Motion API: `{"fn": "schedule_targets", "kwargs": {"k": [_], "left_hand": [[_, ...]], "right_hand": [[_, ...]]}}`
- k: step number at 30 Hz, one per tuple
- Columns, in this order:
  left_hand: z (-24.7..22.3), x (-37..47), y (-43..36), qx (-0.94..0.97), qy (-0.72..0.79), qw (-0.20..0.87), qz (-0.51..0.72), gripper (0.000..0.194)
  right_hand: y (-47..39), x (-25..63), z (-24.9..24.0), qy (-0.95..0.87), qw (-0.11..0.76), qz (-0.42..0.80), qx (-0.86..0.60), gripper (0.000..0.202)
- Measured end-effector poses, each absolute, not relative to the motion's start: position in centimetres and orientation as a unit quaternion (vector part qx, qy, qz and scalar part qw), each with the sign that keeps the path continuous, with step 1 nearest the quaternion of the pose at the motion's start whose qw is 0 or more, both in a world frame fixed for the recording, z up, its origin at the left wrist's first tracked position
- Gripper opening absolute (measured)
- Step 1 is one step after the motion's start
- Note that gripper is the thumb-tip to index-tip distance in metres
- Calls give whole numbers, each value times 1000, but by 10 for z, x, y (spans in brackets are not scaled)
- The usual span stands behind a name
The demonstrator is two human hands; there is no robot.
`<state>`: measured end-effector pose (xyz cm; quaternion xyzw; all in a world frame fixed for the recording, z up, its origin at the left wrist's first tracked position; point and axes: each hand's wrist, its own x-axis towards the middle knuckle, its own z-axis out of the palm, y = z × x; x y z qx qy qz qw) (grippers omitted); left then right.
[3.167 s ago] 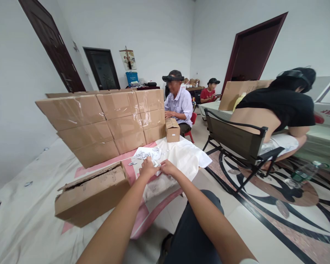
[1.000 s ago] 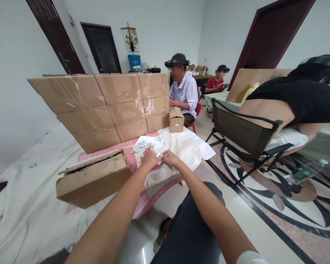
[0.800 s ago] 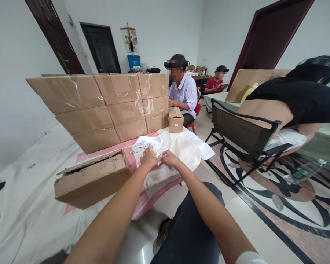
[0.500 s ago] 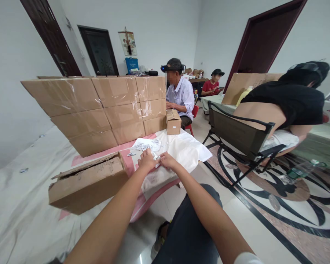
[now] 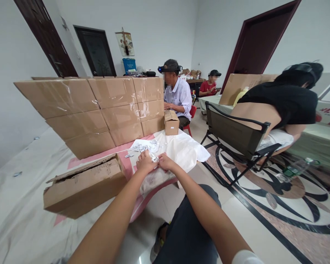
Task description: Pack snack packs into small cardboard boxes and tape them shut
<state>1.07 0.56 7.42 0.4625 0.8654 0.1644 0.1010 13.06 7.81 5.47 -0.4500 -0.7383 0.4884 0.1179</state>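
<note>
Both my hands meet over the near edge of the cloth-covered table [image 5: 178, 150]. Between them is a small white object [image 5: 154, 158], too small and too covered by fingers to name. My left hand [image 5: 145, 161] is closed around its left side. The fingers of my right hand [image 5: 165, 161] pinch at its right side. Just beyond my hands lies a white sheet [image 5: 136, 146] with a heap of small whitish-grey pieces [image 5: 147, 145] on it. A few similar pieces [image 5: 129, 156] lie on the cloth to the left.
Stacked cardboard boxes [image 5: 101, 110] form a wall along the table's far side. A worn carton [image 5: 85, 185] lies left of my hands, and a small box [image 5: 171, 124] stands at the far corner. One person [image 5: 178, 93] sits beyond it; another bends over beside a folding chair [image 5: 233, 132].
My hands stay together on the small white object, and my left hand has turned slightly, showing more of it. The whole view has shifted a little.
</note>
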Motion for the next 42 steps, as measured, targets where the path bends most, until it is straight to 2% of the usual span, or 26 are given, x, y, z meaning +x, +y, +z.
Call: {"fn": "schedule_targets", "kwargs": {"k": [3,7,12,22,30,36,42], "left_hand": [[71,11,5,466,863,94,172,90],[67,12,6,464,862,84,187,100],[62,10,6,470,853,71,215,93],[53,0,2,483,822,82,289,91],[48,1,-2,481,805,78,338,87],[36,0,-3,492,786,37,373,84],[34,2,-5,485,786,18,383,88]], "right_hand": [[77,136,57,-748,91,482,-447,38],[76,146,61,-752,71,461,-466,34],[84,168,63,-743,78,444,-494,47],[94,190,68,-709,145,445,-528,61],[93,166,89,-691,233,453,-514,54],[87,139,112,-659,286,488,-495,46],[79,118,130,-611,310,556,-470,54]]}}
